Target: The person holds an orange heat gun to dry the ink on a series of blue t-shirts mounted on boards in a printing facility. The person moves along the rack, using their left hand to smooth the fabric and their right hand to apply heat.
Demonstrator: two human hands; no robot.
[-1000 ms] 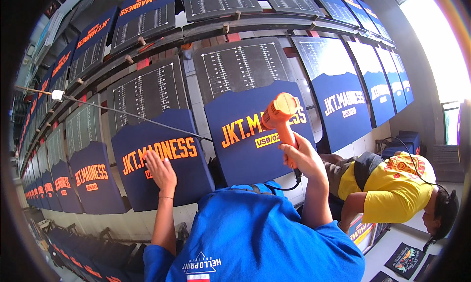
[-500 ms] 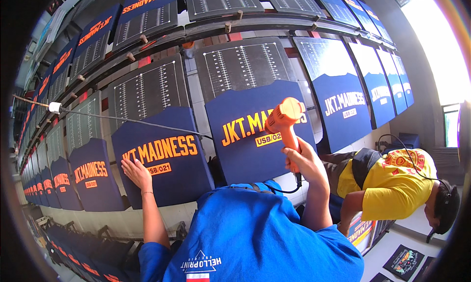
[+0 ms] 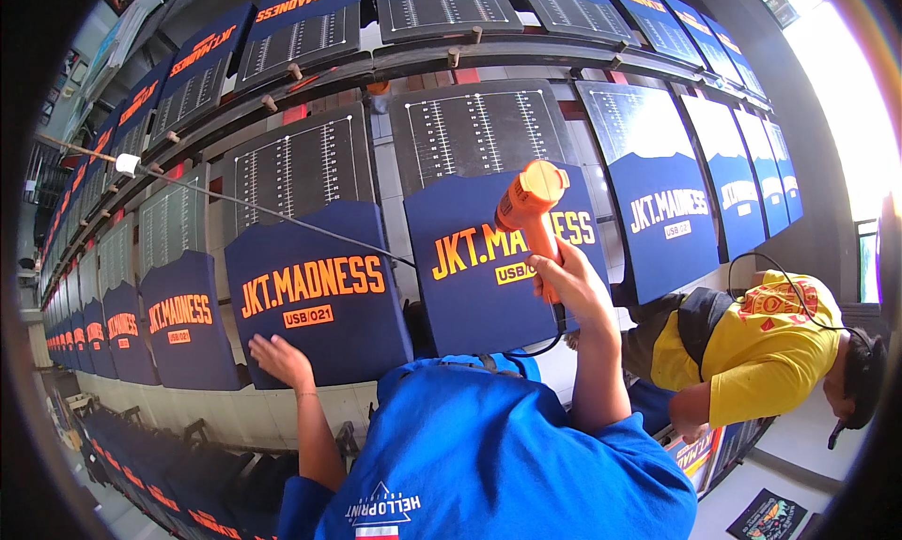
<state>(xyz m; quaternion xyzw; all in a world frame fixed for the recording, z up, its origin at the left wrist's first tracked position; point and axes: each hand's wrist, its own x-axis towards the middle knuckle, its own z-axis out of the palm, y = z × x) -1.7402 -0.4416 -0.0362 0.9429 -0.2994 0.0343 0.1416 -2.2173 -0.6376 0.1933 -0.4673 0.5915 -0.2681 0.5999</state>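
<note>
My right hand (image 3: pixel 575 285) is wrapped round the handle of an orange heat gun (image 3: pixel 532 191). The gun is over the printed navy fabric piece (image 3: pixel 456 319) on the middle board, hiding part of its orange lettering. A black cord hangs from the handle. To the left, my left hand (image 3: pixel 282 362) has its fingers stretched out and holds nothing. It is at the lower left edge of another navy fabric piece (image 3: pixel 352 338), below the orange print; whether it touches the cloth I cannot tell.
Long rows of dark, ruled boards (image 3: pixel 296 164) carry printed navy pieces. A thin rod with a white fitting (image 3: pixel 127 164) crosses the left boards. On the right, a person in a yellow shirt (image 3: pixel 775 352) bends beside the row. Wooden pegs (image 3: pixel 294 71) stick out along the rail.
My left hand has moved down off the orange lettering to the fabric's lower edge. The heat gun has shifted slightly left and up in my right hand. The view has shifted a little.
</note>
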